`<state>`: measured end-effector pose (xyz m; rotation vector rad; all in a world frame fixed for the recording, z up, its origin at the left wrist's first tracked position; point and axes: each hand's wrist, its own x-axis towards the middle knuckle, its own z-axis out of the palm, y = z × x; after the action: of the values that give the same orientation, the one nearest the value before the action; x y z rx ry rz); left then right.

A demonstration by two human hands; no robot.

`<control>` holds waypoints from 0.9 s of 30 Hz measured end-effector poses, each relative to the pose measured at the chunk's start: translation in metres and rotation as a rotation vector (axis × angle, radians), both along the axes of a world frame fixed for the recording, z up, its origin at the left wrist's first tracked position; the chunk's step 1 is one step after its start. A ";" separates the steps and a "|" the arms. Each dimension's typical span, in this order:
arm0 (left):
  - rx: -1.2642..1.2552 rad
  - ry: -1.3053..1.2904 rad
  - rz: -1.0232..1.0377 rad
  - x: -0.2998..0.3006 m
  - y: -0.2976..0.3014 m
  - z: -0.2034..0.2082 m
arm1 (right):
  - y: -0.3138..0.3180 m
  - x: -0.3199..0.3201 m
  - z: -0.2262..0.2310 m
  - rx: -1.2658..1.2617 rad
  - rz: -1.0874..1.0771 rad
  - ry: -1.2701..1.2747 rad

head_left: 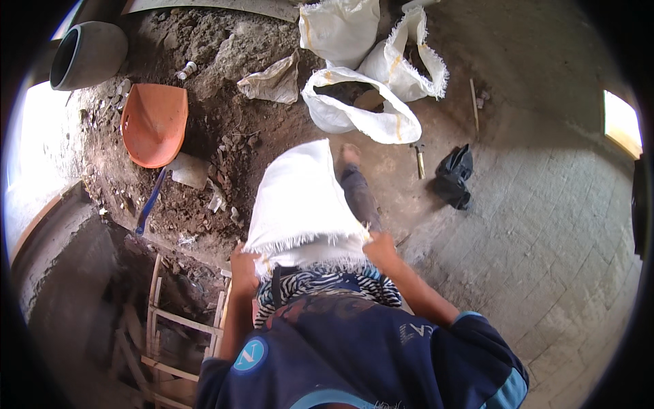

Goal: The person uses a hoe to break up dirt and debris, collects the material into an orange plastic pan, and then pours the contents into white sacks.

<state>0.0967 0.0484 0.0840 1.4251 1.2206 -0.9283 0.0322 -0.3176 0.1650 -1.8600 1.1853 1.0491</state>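
Observation:
A white woven sack (293, 194) with a frayed edge hangs in front of my waist, its mouth toward me. My left hand (244, 262) is closed round the left corner of the frayed mouth. At the right corner, my right hand (381, 251) grips the same rim. Between them the mouth sags slightly apart, and the inside is mostly hidden. Past the sack's far end stands another white sack (402, 128) with its rim rolled wide. Two more white sacks, one upright (340, 31) and one with a ragged mouth (409, 78), stand behind it.
Left of me, an orange scoop-shaped pan (157, 126) and a blue handle (150, 203) lie on loose soil and rubble (231, 136). A grey pot (95, 54) lies farther back. A wooden ladder (184, 320) is near my left arm. Rightward are a hammer (420, 162) and black plastic bag (454, 177).

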 end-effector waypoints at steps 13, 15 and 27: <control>-0.062 -0.095 -0.238 0.062 -0.137 -0.022 | -0.097 -0.022 -0.039 -0.015 -0.169 0.038; -0.169 -0.102 -0.288 0.087 -0.177 -0.044 | -0.142 -0.077 -0.116 0.030 -0.017 -0.089; 0.130 -0.277 -0.834 0.155 -0.259 -0.156 | -0.171 0.067 -0.254 0.002 -0.101 -0.151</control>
<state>0.2517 -0.2103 -0.0717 2.1439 0.4592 -1.1469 0.0997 -0.4888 -0.0885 -1.8234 1.1748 0.8390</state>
